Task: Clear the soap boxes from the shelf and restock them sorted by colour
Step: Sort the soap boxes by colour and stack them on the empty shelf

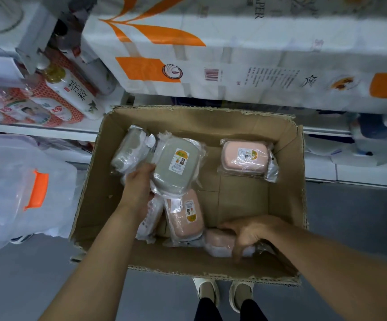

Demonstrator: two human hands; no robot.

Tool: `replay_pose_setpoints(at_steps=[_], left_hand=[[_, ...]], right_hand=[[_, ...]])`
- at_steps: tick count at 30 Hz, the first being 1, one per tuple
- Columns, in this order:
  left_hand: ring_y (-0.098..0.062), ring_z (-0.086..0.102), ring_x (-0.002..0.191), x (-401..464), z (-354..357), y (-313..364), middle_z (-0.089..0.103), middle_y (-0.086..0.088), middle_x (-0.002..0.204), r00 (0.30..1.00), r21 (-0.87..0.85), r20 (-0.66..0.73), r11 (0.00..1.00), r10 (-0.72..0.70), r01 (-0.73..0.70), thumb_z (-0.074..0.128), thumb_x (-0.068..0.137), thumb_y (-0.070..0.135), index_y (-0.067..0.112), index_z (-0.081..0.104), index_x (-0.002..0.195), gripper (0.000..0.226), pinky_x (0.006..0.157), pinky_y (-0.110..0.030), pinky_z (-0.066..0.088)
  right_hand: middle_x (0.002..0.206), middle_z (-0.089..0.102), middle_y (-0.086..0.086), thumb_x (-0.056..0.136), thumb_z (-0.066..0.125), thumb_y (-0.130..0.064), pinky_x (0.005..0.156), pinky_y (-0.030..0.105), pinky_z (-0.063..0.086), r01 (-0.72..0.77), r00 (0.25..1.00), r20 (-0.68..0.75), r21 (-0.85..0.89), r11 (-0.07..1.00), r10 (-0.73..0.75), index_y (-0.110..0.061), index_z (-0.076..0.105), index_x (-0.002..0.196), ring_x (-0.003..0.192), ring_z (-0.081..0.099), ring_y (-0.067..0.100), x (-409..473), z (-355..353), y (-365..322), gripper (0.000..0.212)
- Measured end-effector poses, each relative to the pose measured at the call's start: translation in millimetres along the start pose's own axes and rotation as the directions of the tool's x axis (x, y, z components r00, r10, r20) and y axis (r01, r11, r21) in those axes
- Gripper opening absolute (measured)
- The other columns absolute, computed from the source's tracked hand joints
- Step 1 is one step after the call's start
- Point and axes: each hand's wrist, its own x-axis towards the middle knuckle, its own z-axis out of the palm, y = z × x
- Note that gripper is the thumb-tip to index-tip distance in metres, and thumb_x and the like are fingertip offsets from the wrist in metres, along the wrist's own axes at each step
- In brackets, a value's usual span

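Note:
An open cardboard carton (287,172) on the floor holds several plastic-wrapped soap boxes. A grey-green one (176,167) lies left of centre with another grey-green one (127,151) behind it at the left. One pink box (245,158) sits alone at the back right, another pink box (188,216) lies in the middle. My left hand (139,184) reaches down beside the large grey-green box, fingers hidden under it. My right hand (250,235) grips a third pink box (218,242) at the carton's near wall.
Shelves behind the carton carry big white-and-orange toilet paper packs (211,54) and bottles (72,91) at left. A clear plastic bin with an orange latch (36,189) stands left of the carton. My shoes (222,295) are just behind its near edge on the grey floor.

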Motion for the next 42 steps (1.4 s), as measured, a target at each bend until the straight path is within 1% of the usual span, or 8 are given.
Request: replay_pose_setpoints(at_steps=[6,9,14,19,22,28,35,42], left_hand=[[-0.023,0.07,0.09,-1.7,-9.2,-13.2,0.076,-0.005,0.089,1.0,-0.004,-0.005,1.0,-0.025,0.025,0.053,0.094,0.022,0.015,0.075,0.087,0.024,0.085,-0.038,0.05],[-0.024,0.069,0.091,-3.8,-13.5,-17.7,0.076,-0.006,0.089,0.999,-0.017,-0.016,0.999,-0.035,0.035,0.053,0.094,0.023,0.015,0.075,0.087,0.024,0.087,-0.04,0.05],[-0.032,0.069,0.098,-9.2,-26.5,-19.6,0.075,-0.015,0.098,0.996,-0.087,-0.073,0.995,-0.05,0.044,0.058,0.092,0.026,0.008,0.075,0.096,0.025,0.092,-0.045,0.051],[-0.031,0.07,0.095,-12.3,-40.1,-28.1,0.075,-0.014,0.095,0.99,-0.129,-0.115,0.989,-0.082,0.067,0.057,0.091,0.025,0.009,0.075,0.091,0.023,0.091,-0.044,0.052],[-0.023,0.069,0.081,-15.6,-41.6,-32.6,0.075,-0.007,0.08,0.989,-0.094,-0.133,0.995,-0.058,0.045,0.053,0.094,0.022,0.011,0.073,0.084,0.024,0.079,-0.036,0.052],[-0.023,0.069,0.083,-16.1,-51.2,-33.7,0.075,-0.009,0.087,0.984,-0.08,-0.169,0.996,-0.05,0.037,0.054,0.094,0.023,0.01,0.073,0.091,0.023,0.075,-0.032,0.052],[-0.028,0.071,0.088,-16.8,-67.0,-32.3,0.075,-0.013,0.093,0.991,-0.016,-0.119,0.998,-0.069,0.068,0.053,0.094,0.027,0.006,0.073,0.1,0.03,0.083,-0.039,0.053],[-0.027,0.072,0.087,-9.9,-62.2,-28.2,0.075,-0.015,0.096,0.989,-0.041,-0.111,0.995,-0.096,0.091,0.055,0.092,0.029,0.006,0.071,0.106,0.031,0.072,-0.033,0.053]], right_hand=[[0.14,0.051,0.006,0.058,0.088,-0.036,0.093,0.041,0.05,-0.074,0.987,0.124,-0.189,0.979,0.099,-0.028,0.041,0.143,0.118,0.053,0.03,14.6,-18.2,-12.9,0.098],[0.129,0.052,0.006,0.058,0.088,-0.041,0.074,0.032,0.047,-0.157,0.984,-0.108,-0.167,0.973,0.14,-0.026,0.051,0.133,0.104,0.053,0.025,1.4,-27.4,-8.7,0.085],[0.142,0.035,0.01,0.077,0.076,-0.031,0.102,0.038,0.039,-0.337,0.689,-0.725,-0.321,0.885,0.0,-0.015,0.025,0.145,0.131,0.036,0.028,-5.6,-41.7,4.7,0.087],[0.143,0.031,0.011,0.084,0.066,-0.014,0.103,0.041,0.039,-0.249,0.572,-0.82,-0.206,0.946,-0.027,-0.017,0.015,0.147,0.133,0.034,0.03,4.8,-25.6,-9.8,0.081],[0.135,0.04,0.009,0.09,0.058,-0.045,0.101,0.041,0.039,-0.023,0.485,-0.866,-0.155,0.988,-0.125,-0.021,0.023,0.144,0.125,0.042,0.026,2.9,-2.8,-48.1,0.069],[0.134,0.044,0.017,0.072,0.064,-0.073,0.097,0.043,0.042,0.094,0.718,-0.681,0.293,0.951,0.139,-0.013,0.003,0.149,0.125,0.044,0.037,32.7,6.5,-121.4,0.115],[0.131,0.048,0.015,0.075,0.075,-0.044,0.101,0.045,0.042,-0.064,0.743,-0.663,0.061,0.996,0.089,-0.008,0.023,0.141,0.122,0.047,0.032,-10.3,-5.2,-89.0,0.091],[0.152,0.026,0.012,0.077,0.075,-0.02,0.106,0.05,0.037,-0.345,0.589,-0.803,-0.152,0.926,0.088,-0.018,0.008,0.149,0.14,0.028,0.032,-22.5,-27.8,-16.3,0.098]])
